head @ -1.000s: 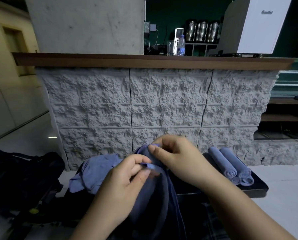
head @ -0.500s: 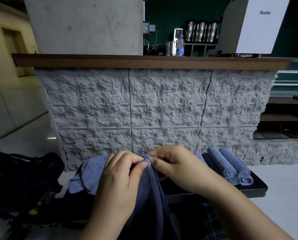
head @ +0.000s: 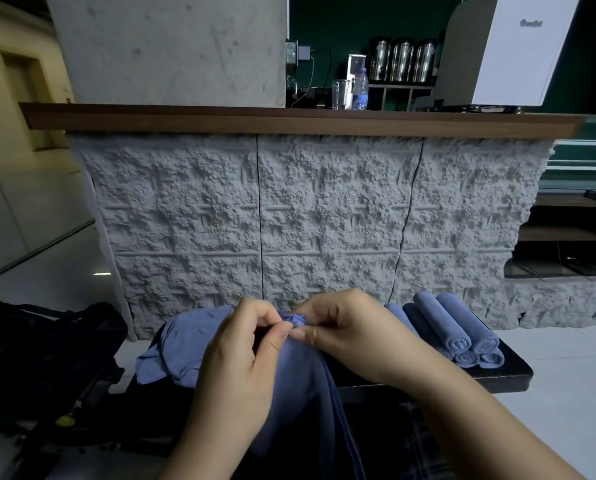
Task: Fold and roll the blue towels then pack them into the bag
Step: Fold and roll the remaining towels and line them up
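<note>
Left hand (head: 241,358) and right hand (head: 352,336) met fingertip to fingertip, both pinching the bunched top edge of 1 blue towel (head: 300,382), which hung down over the table's (head: 507,372) near edge. Loose towels (head: 185,344) lay at its left end; 4 rolled towels (head: 457,329) at its right end. Black bag (head: 47,348) sat left of the table.

Blue towel (head: 303,375) — pinched between both hands

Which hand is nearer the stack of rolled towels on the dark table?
Right. The right hand pinches the towel just left of the rolled towels; the left hand pinches the same edge farther left, beyond the right hand.
</note>
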Tool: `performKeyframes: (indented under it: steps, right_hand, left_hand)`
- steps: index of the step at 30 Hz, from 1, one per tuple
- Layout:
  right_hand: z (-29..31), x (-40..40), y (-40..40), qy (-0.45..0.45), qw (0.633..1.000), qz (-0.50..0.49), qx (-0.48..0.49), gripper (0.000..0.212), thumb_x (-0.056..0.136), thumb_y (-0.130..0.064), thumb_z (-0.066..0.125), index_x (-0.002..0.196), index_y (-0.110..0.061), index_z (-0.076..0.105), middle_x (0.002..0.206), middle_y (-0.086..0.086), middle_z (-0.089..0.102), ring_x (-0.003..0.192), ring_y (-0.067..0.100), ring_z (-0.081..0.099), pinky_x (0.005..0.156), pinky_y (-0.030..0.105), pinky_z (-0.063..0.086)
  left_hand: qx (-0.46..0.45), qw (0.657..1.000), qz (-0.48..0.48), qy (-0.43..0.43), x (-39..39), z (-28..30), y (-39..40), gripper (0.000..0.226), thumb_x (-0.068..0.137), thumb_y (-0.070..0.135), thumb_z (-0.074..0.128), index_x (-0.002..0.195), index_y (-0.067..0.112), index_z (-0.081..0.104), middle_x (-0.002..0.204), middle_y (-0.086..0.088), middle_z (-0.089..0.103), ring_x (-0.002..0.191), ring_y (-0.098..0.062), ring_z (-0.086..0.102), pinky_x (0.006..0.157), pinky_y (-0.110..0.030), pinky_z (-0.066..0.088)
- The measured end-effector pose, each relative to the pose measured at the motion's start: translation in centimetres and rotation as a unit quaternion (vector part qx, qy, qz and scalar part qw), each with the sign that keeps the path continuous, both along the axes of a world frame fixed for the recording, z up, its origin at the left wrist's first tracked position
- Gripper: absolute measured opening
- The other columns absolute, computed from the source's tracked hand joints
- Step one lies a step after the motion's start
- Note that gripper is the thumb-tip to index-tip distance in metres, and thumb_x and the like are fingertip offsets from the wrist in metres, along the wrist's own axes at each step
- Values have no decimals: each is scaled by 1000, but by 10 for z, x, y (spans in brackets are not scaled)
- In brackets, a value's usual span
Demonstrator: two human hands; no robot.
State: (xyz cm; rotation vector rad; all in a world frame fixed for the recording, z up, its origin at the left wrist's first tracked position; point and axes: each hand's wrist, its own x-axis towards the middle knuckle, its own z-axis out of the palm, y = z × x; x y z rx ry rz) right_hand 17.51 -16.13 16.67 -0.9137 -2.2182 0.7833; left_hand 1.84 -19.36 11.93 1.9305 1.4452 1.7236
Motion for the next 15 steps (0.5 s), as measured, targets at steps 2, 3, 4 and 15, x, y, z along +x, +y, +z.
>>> performKeyframes:
  steps: [2, 3, 4, 15]
  right_hand:
    - [-1, 3, 3, 4, 1000, -8, 6, 18, 90, -16, 62, 81, -32, 63, 75, -10, 67, 72, -2, 58, 72, 26, 49]
    - [-3, 5, 5, 2, 1000, -13, 11, 16, 90, -17, 61, 82, -30, 65, 78, -6, 69, 73, 4, 61, 74, 29, 50]
    - [-5, 6, 6, -4, 999, -25, 22, 12, 90, -17, 61, 84, -26, 66, 80, -2, 70, 75, 11, 63, 74, 32, 51]
    - [-1, 29, 28, 103, 985, -136, 16, 22, 95, -12, 53, 74, -16, 52, 63, -14, 50, 64, 4, 43, 64, 27, 36]
  left_hand:
    - [-14, 998, -51, -34, 0, -2, 1, 16, 74, 50, 52, 84, 38, 49, 80, 14, 59, 74, -1, 55, 68, -9, 38]
    - [-29, 995, -81, -55, 1, -3, 0, 17, 72, 49, 54, 84, 39, 49, 79, 11, 59, 73, -2, 56, 70, -11, 40]
    - [-50, 990, -115, -70, 2, -4, 0, 19, 70, 48, 57, 85, 39, 49, 77, 7, 60, 71, -4, 55, 70, -15, 41]
    - [-161, 940, -37, 297, -4, -14, 0, 54, 62, 68, 21, 74, 18, 39, 75, 3, 44, 87, -1, 37, 73, -20, 26]
